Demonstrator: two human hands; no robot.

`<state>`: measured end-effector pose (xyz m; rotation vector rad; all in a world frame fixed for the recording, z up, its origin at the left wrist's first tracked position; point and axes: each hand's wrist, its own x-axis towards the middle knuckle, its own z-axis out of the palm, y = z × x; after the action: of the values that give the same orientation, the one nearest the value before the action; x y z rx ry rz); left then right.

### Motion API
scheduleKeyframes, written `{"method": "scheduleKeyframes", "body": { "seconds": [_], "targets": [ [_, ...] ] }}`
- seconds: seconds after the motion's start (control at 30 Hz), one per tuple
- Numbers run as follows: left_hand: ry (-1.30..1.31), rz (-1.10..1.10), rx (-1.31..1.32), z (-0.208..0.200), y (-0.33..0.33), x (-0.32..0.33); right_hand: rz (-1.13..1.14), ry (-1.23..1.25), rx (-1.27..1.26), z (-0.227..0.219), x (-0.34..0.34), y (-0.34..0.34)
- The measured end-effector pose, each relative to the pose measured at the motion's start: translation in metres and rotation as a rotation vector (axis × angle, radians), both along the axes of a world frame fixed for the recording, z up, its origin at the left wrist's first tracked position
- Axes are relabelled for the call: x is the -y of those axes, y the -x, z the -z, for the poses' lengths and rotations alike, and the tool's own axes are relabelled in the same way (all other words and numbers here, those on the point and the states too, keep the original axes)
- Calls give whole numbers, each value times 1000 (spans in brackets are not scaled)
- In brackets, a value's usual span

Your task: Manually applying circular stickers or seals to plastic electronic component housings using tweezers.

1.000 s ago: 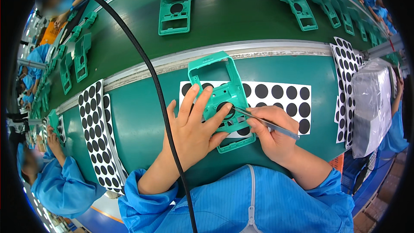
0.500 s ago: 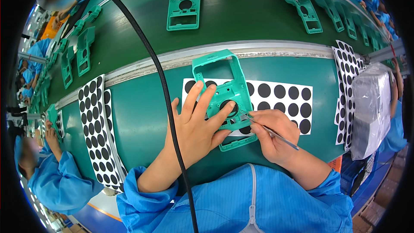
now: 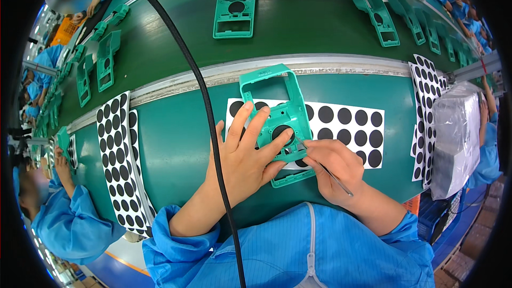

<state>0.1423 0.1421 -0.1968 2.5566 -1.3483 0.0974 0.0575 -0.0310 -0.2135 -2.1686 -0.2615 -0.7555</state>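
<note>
A green plastic housing (image 3: 300, 113) lies tilted on the worktable in front of me. In its round recess sits a black disc (image 3: 277, 129). My left hand (image 3: 232, 160) rests over the housing with fingers spread, and its index fingertip presses on the disc. My right hand (image 3: 338, 170) grips a pair of metal tweezers (image 3: 337, 181), whose tip is at the disc's right edge by my left index finger. Beneath the housing is a white sheet (image 3: 353, 156) of black round stickers, partly hidden by the housing and my hands.
Green housings (image 3: 236, 21) lie on a dark green conveyor belt (image 3: 304, 21) beyond a metal rail (image 3: 341, 64). Sticker sheets (image 3: 120, 154) are stacked at the left, with more sheets (image 3: 421, 122) and a plastic-wrapped bundle (image 3: 456, 138) at the right. A black cable (image 3: 200, 82) crosses my view. Co-workers sit nearby.
My right hand has moved slightly left, and the tweezers now stand at a steeper angle. The left hand stays on the housing. Housings on the belt have shifted a little to the right.
</note>
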Motion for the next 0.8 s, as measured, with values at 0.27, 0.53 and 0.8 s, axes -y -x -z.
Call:
{"method": "scheduleKeyframes", "body": {
  "seconds": [0.27, 0.53, 0.8],
  "targets": [
    [54, 4, -23, 0, -1, 0, -33, 43, -28, -1, 1, 4],
    [108, 14, -20, 6, -4, -2, -42, 44, -23, 1, 1, 2],
    [285, 80, -110, 12, -8, -7, -96, -48, -13, -2, 4, -2]
  ]
}}
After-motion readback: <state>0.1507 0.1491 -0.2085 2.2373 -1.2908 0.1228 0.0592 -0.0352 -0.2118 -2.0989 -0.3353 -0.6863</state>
